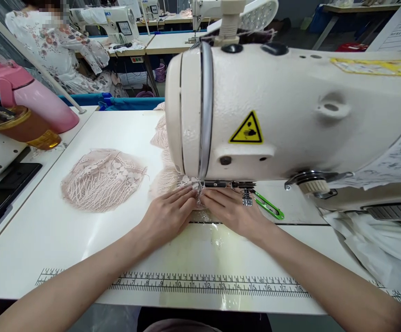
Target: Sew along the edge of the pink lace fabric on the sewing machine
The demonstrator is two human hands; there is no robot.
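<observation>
Pale pink lace [166,180] lies under the head of a white sewing machine [283,106], around the needle area. My left hand [168,211] rests on its near left part, fingers stretched out flat and pointing at the needle. From the other side, my right hand [237,212] lies flat with its fingertips at the lace's right edge, partly under the machine head. Needle and presser foot are mostly hidden. A separate lace piece [103,180] with fine strands lies flat on the table to the left. Right of my right hand is a green thread snipper [269,205].
A printed ruler [207,283] runs along the table's front edge. At left stand a pink bottle [44,99], an amber cup [24,127] and a black phone [8,191]. White cloth [376,249] bunches at right. Another person [55,46] sits beyond, near another sewing machine [109,23].
</observation>
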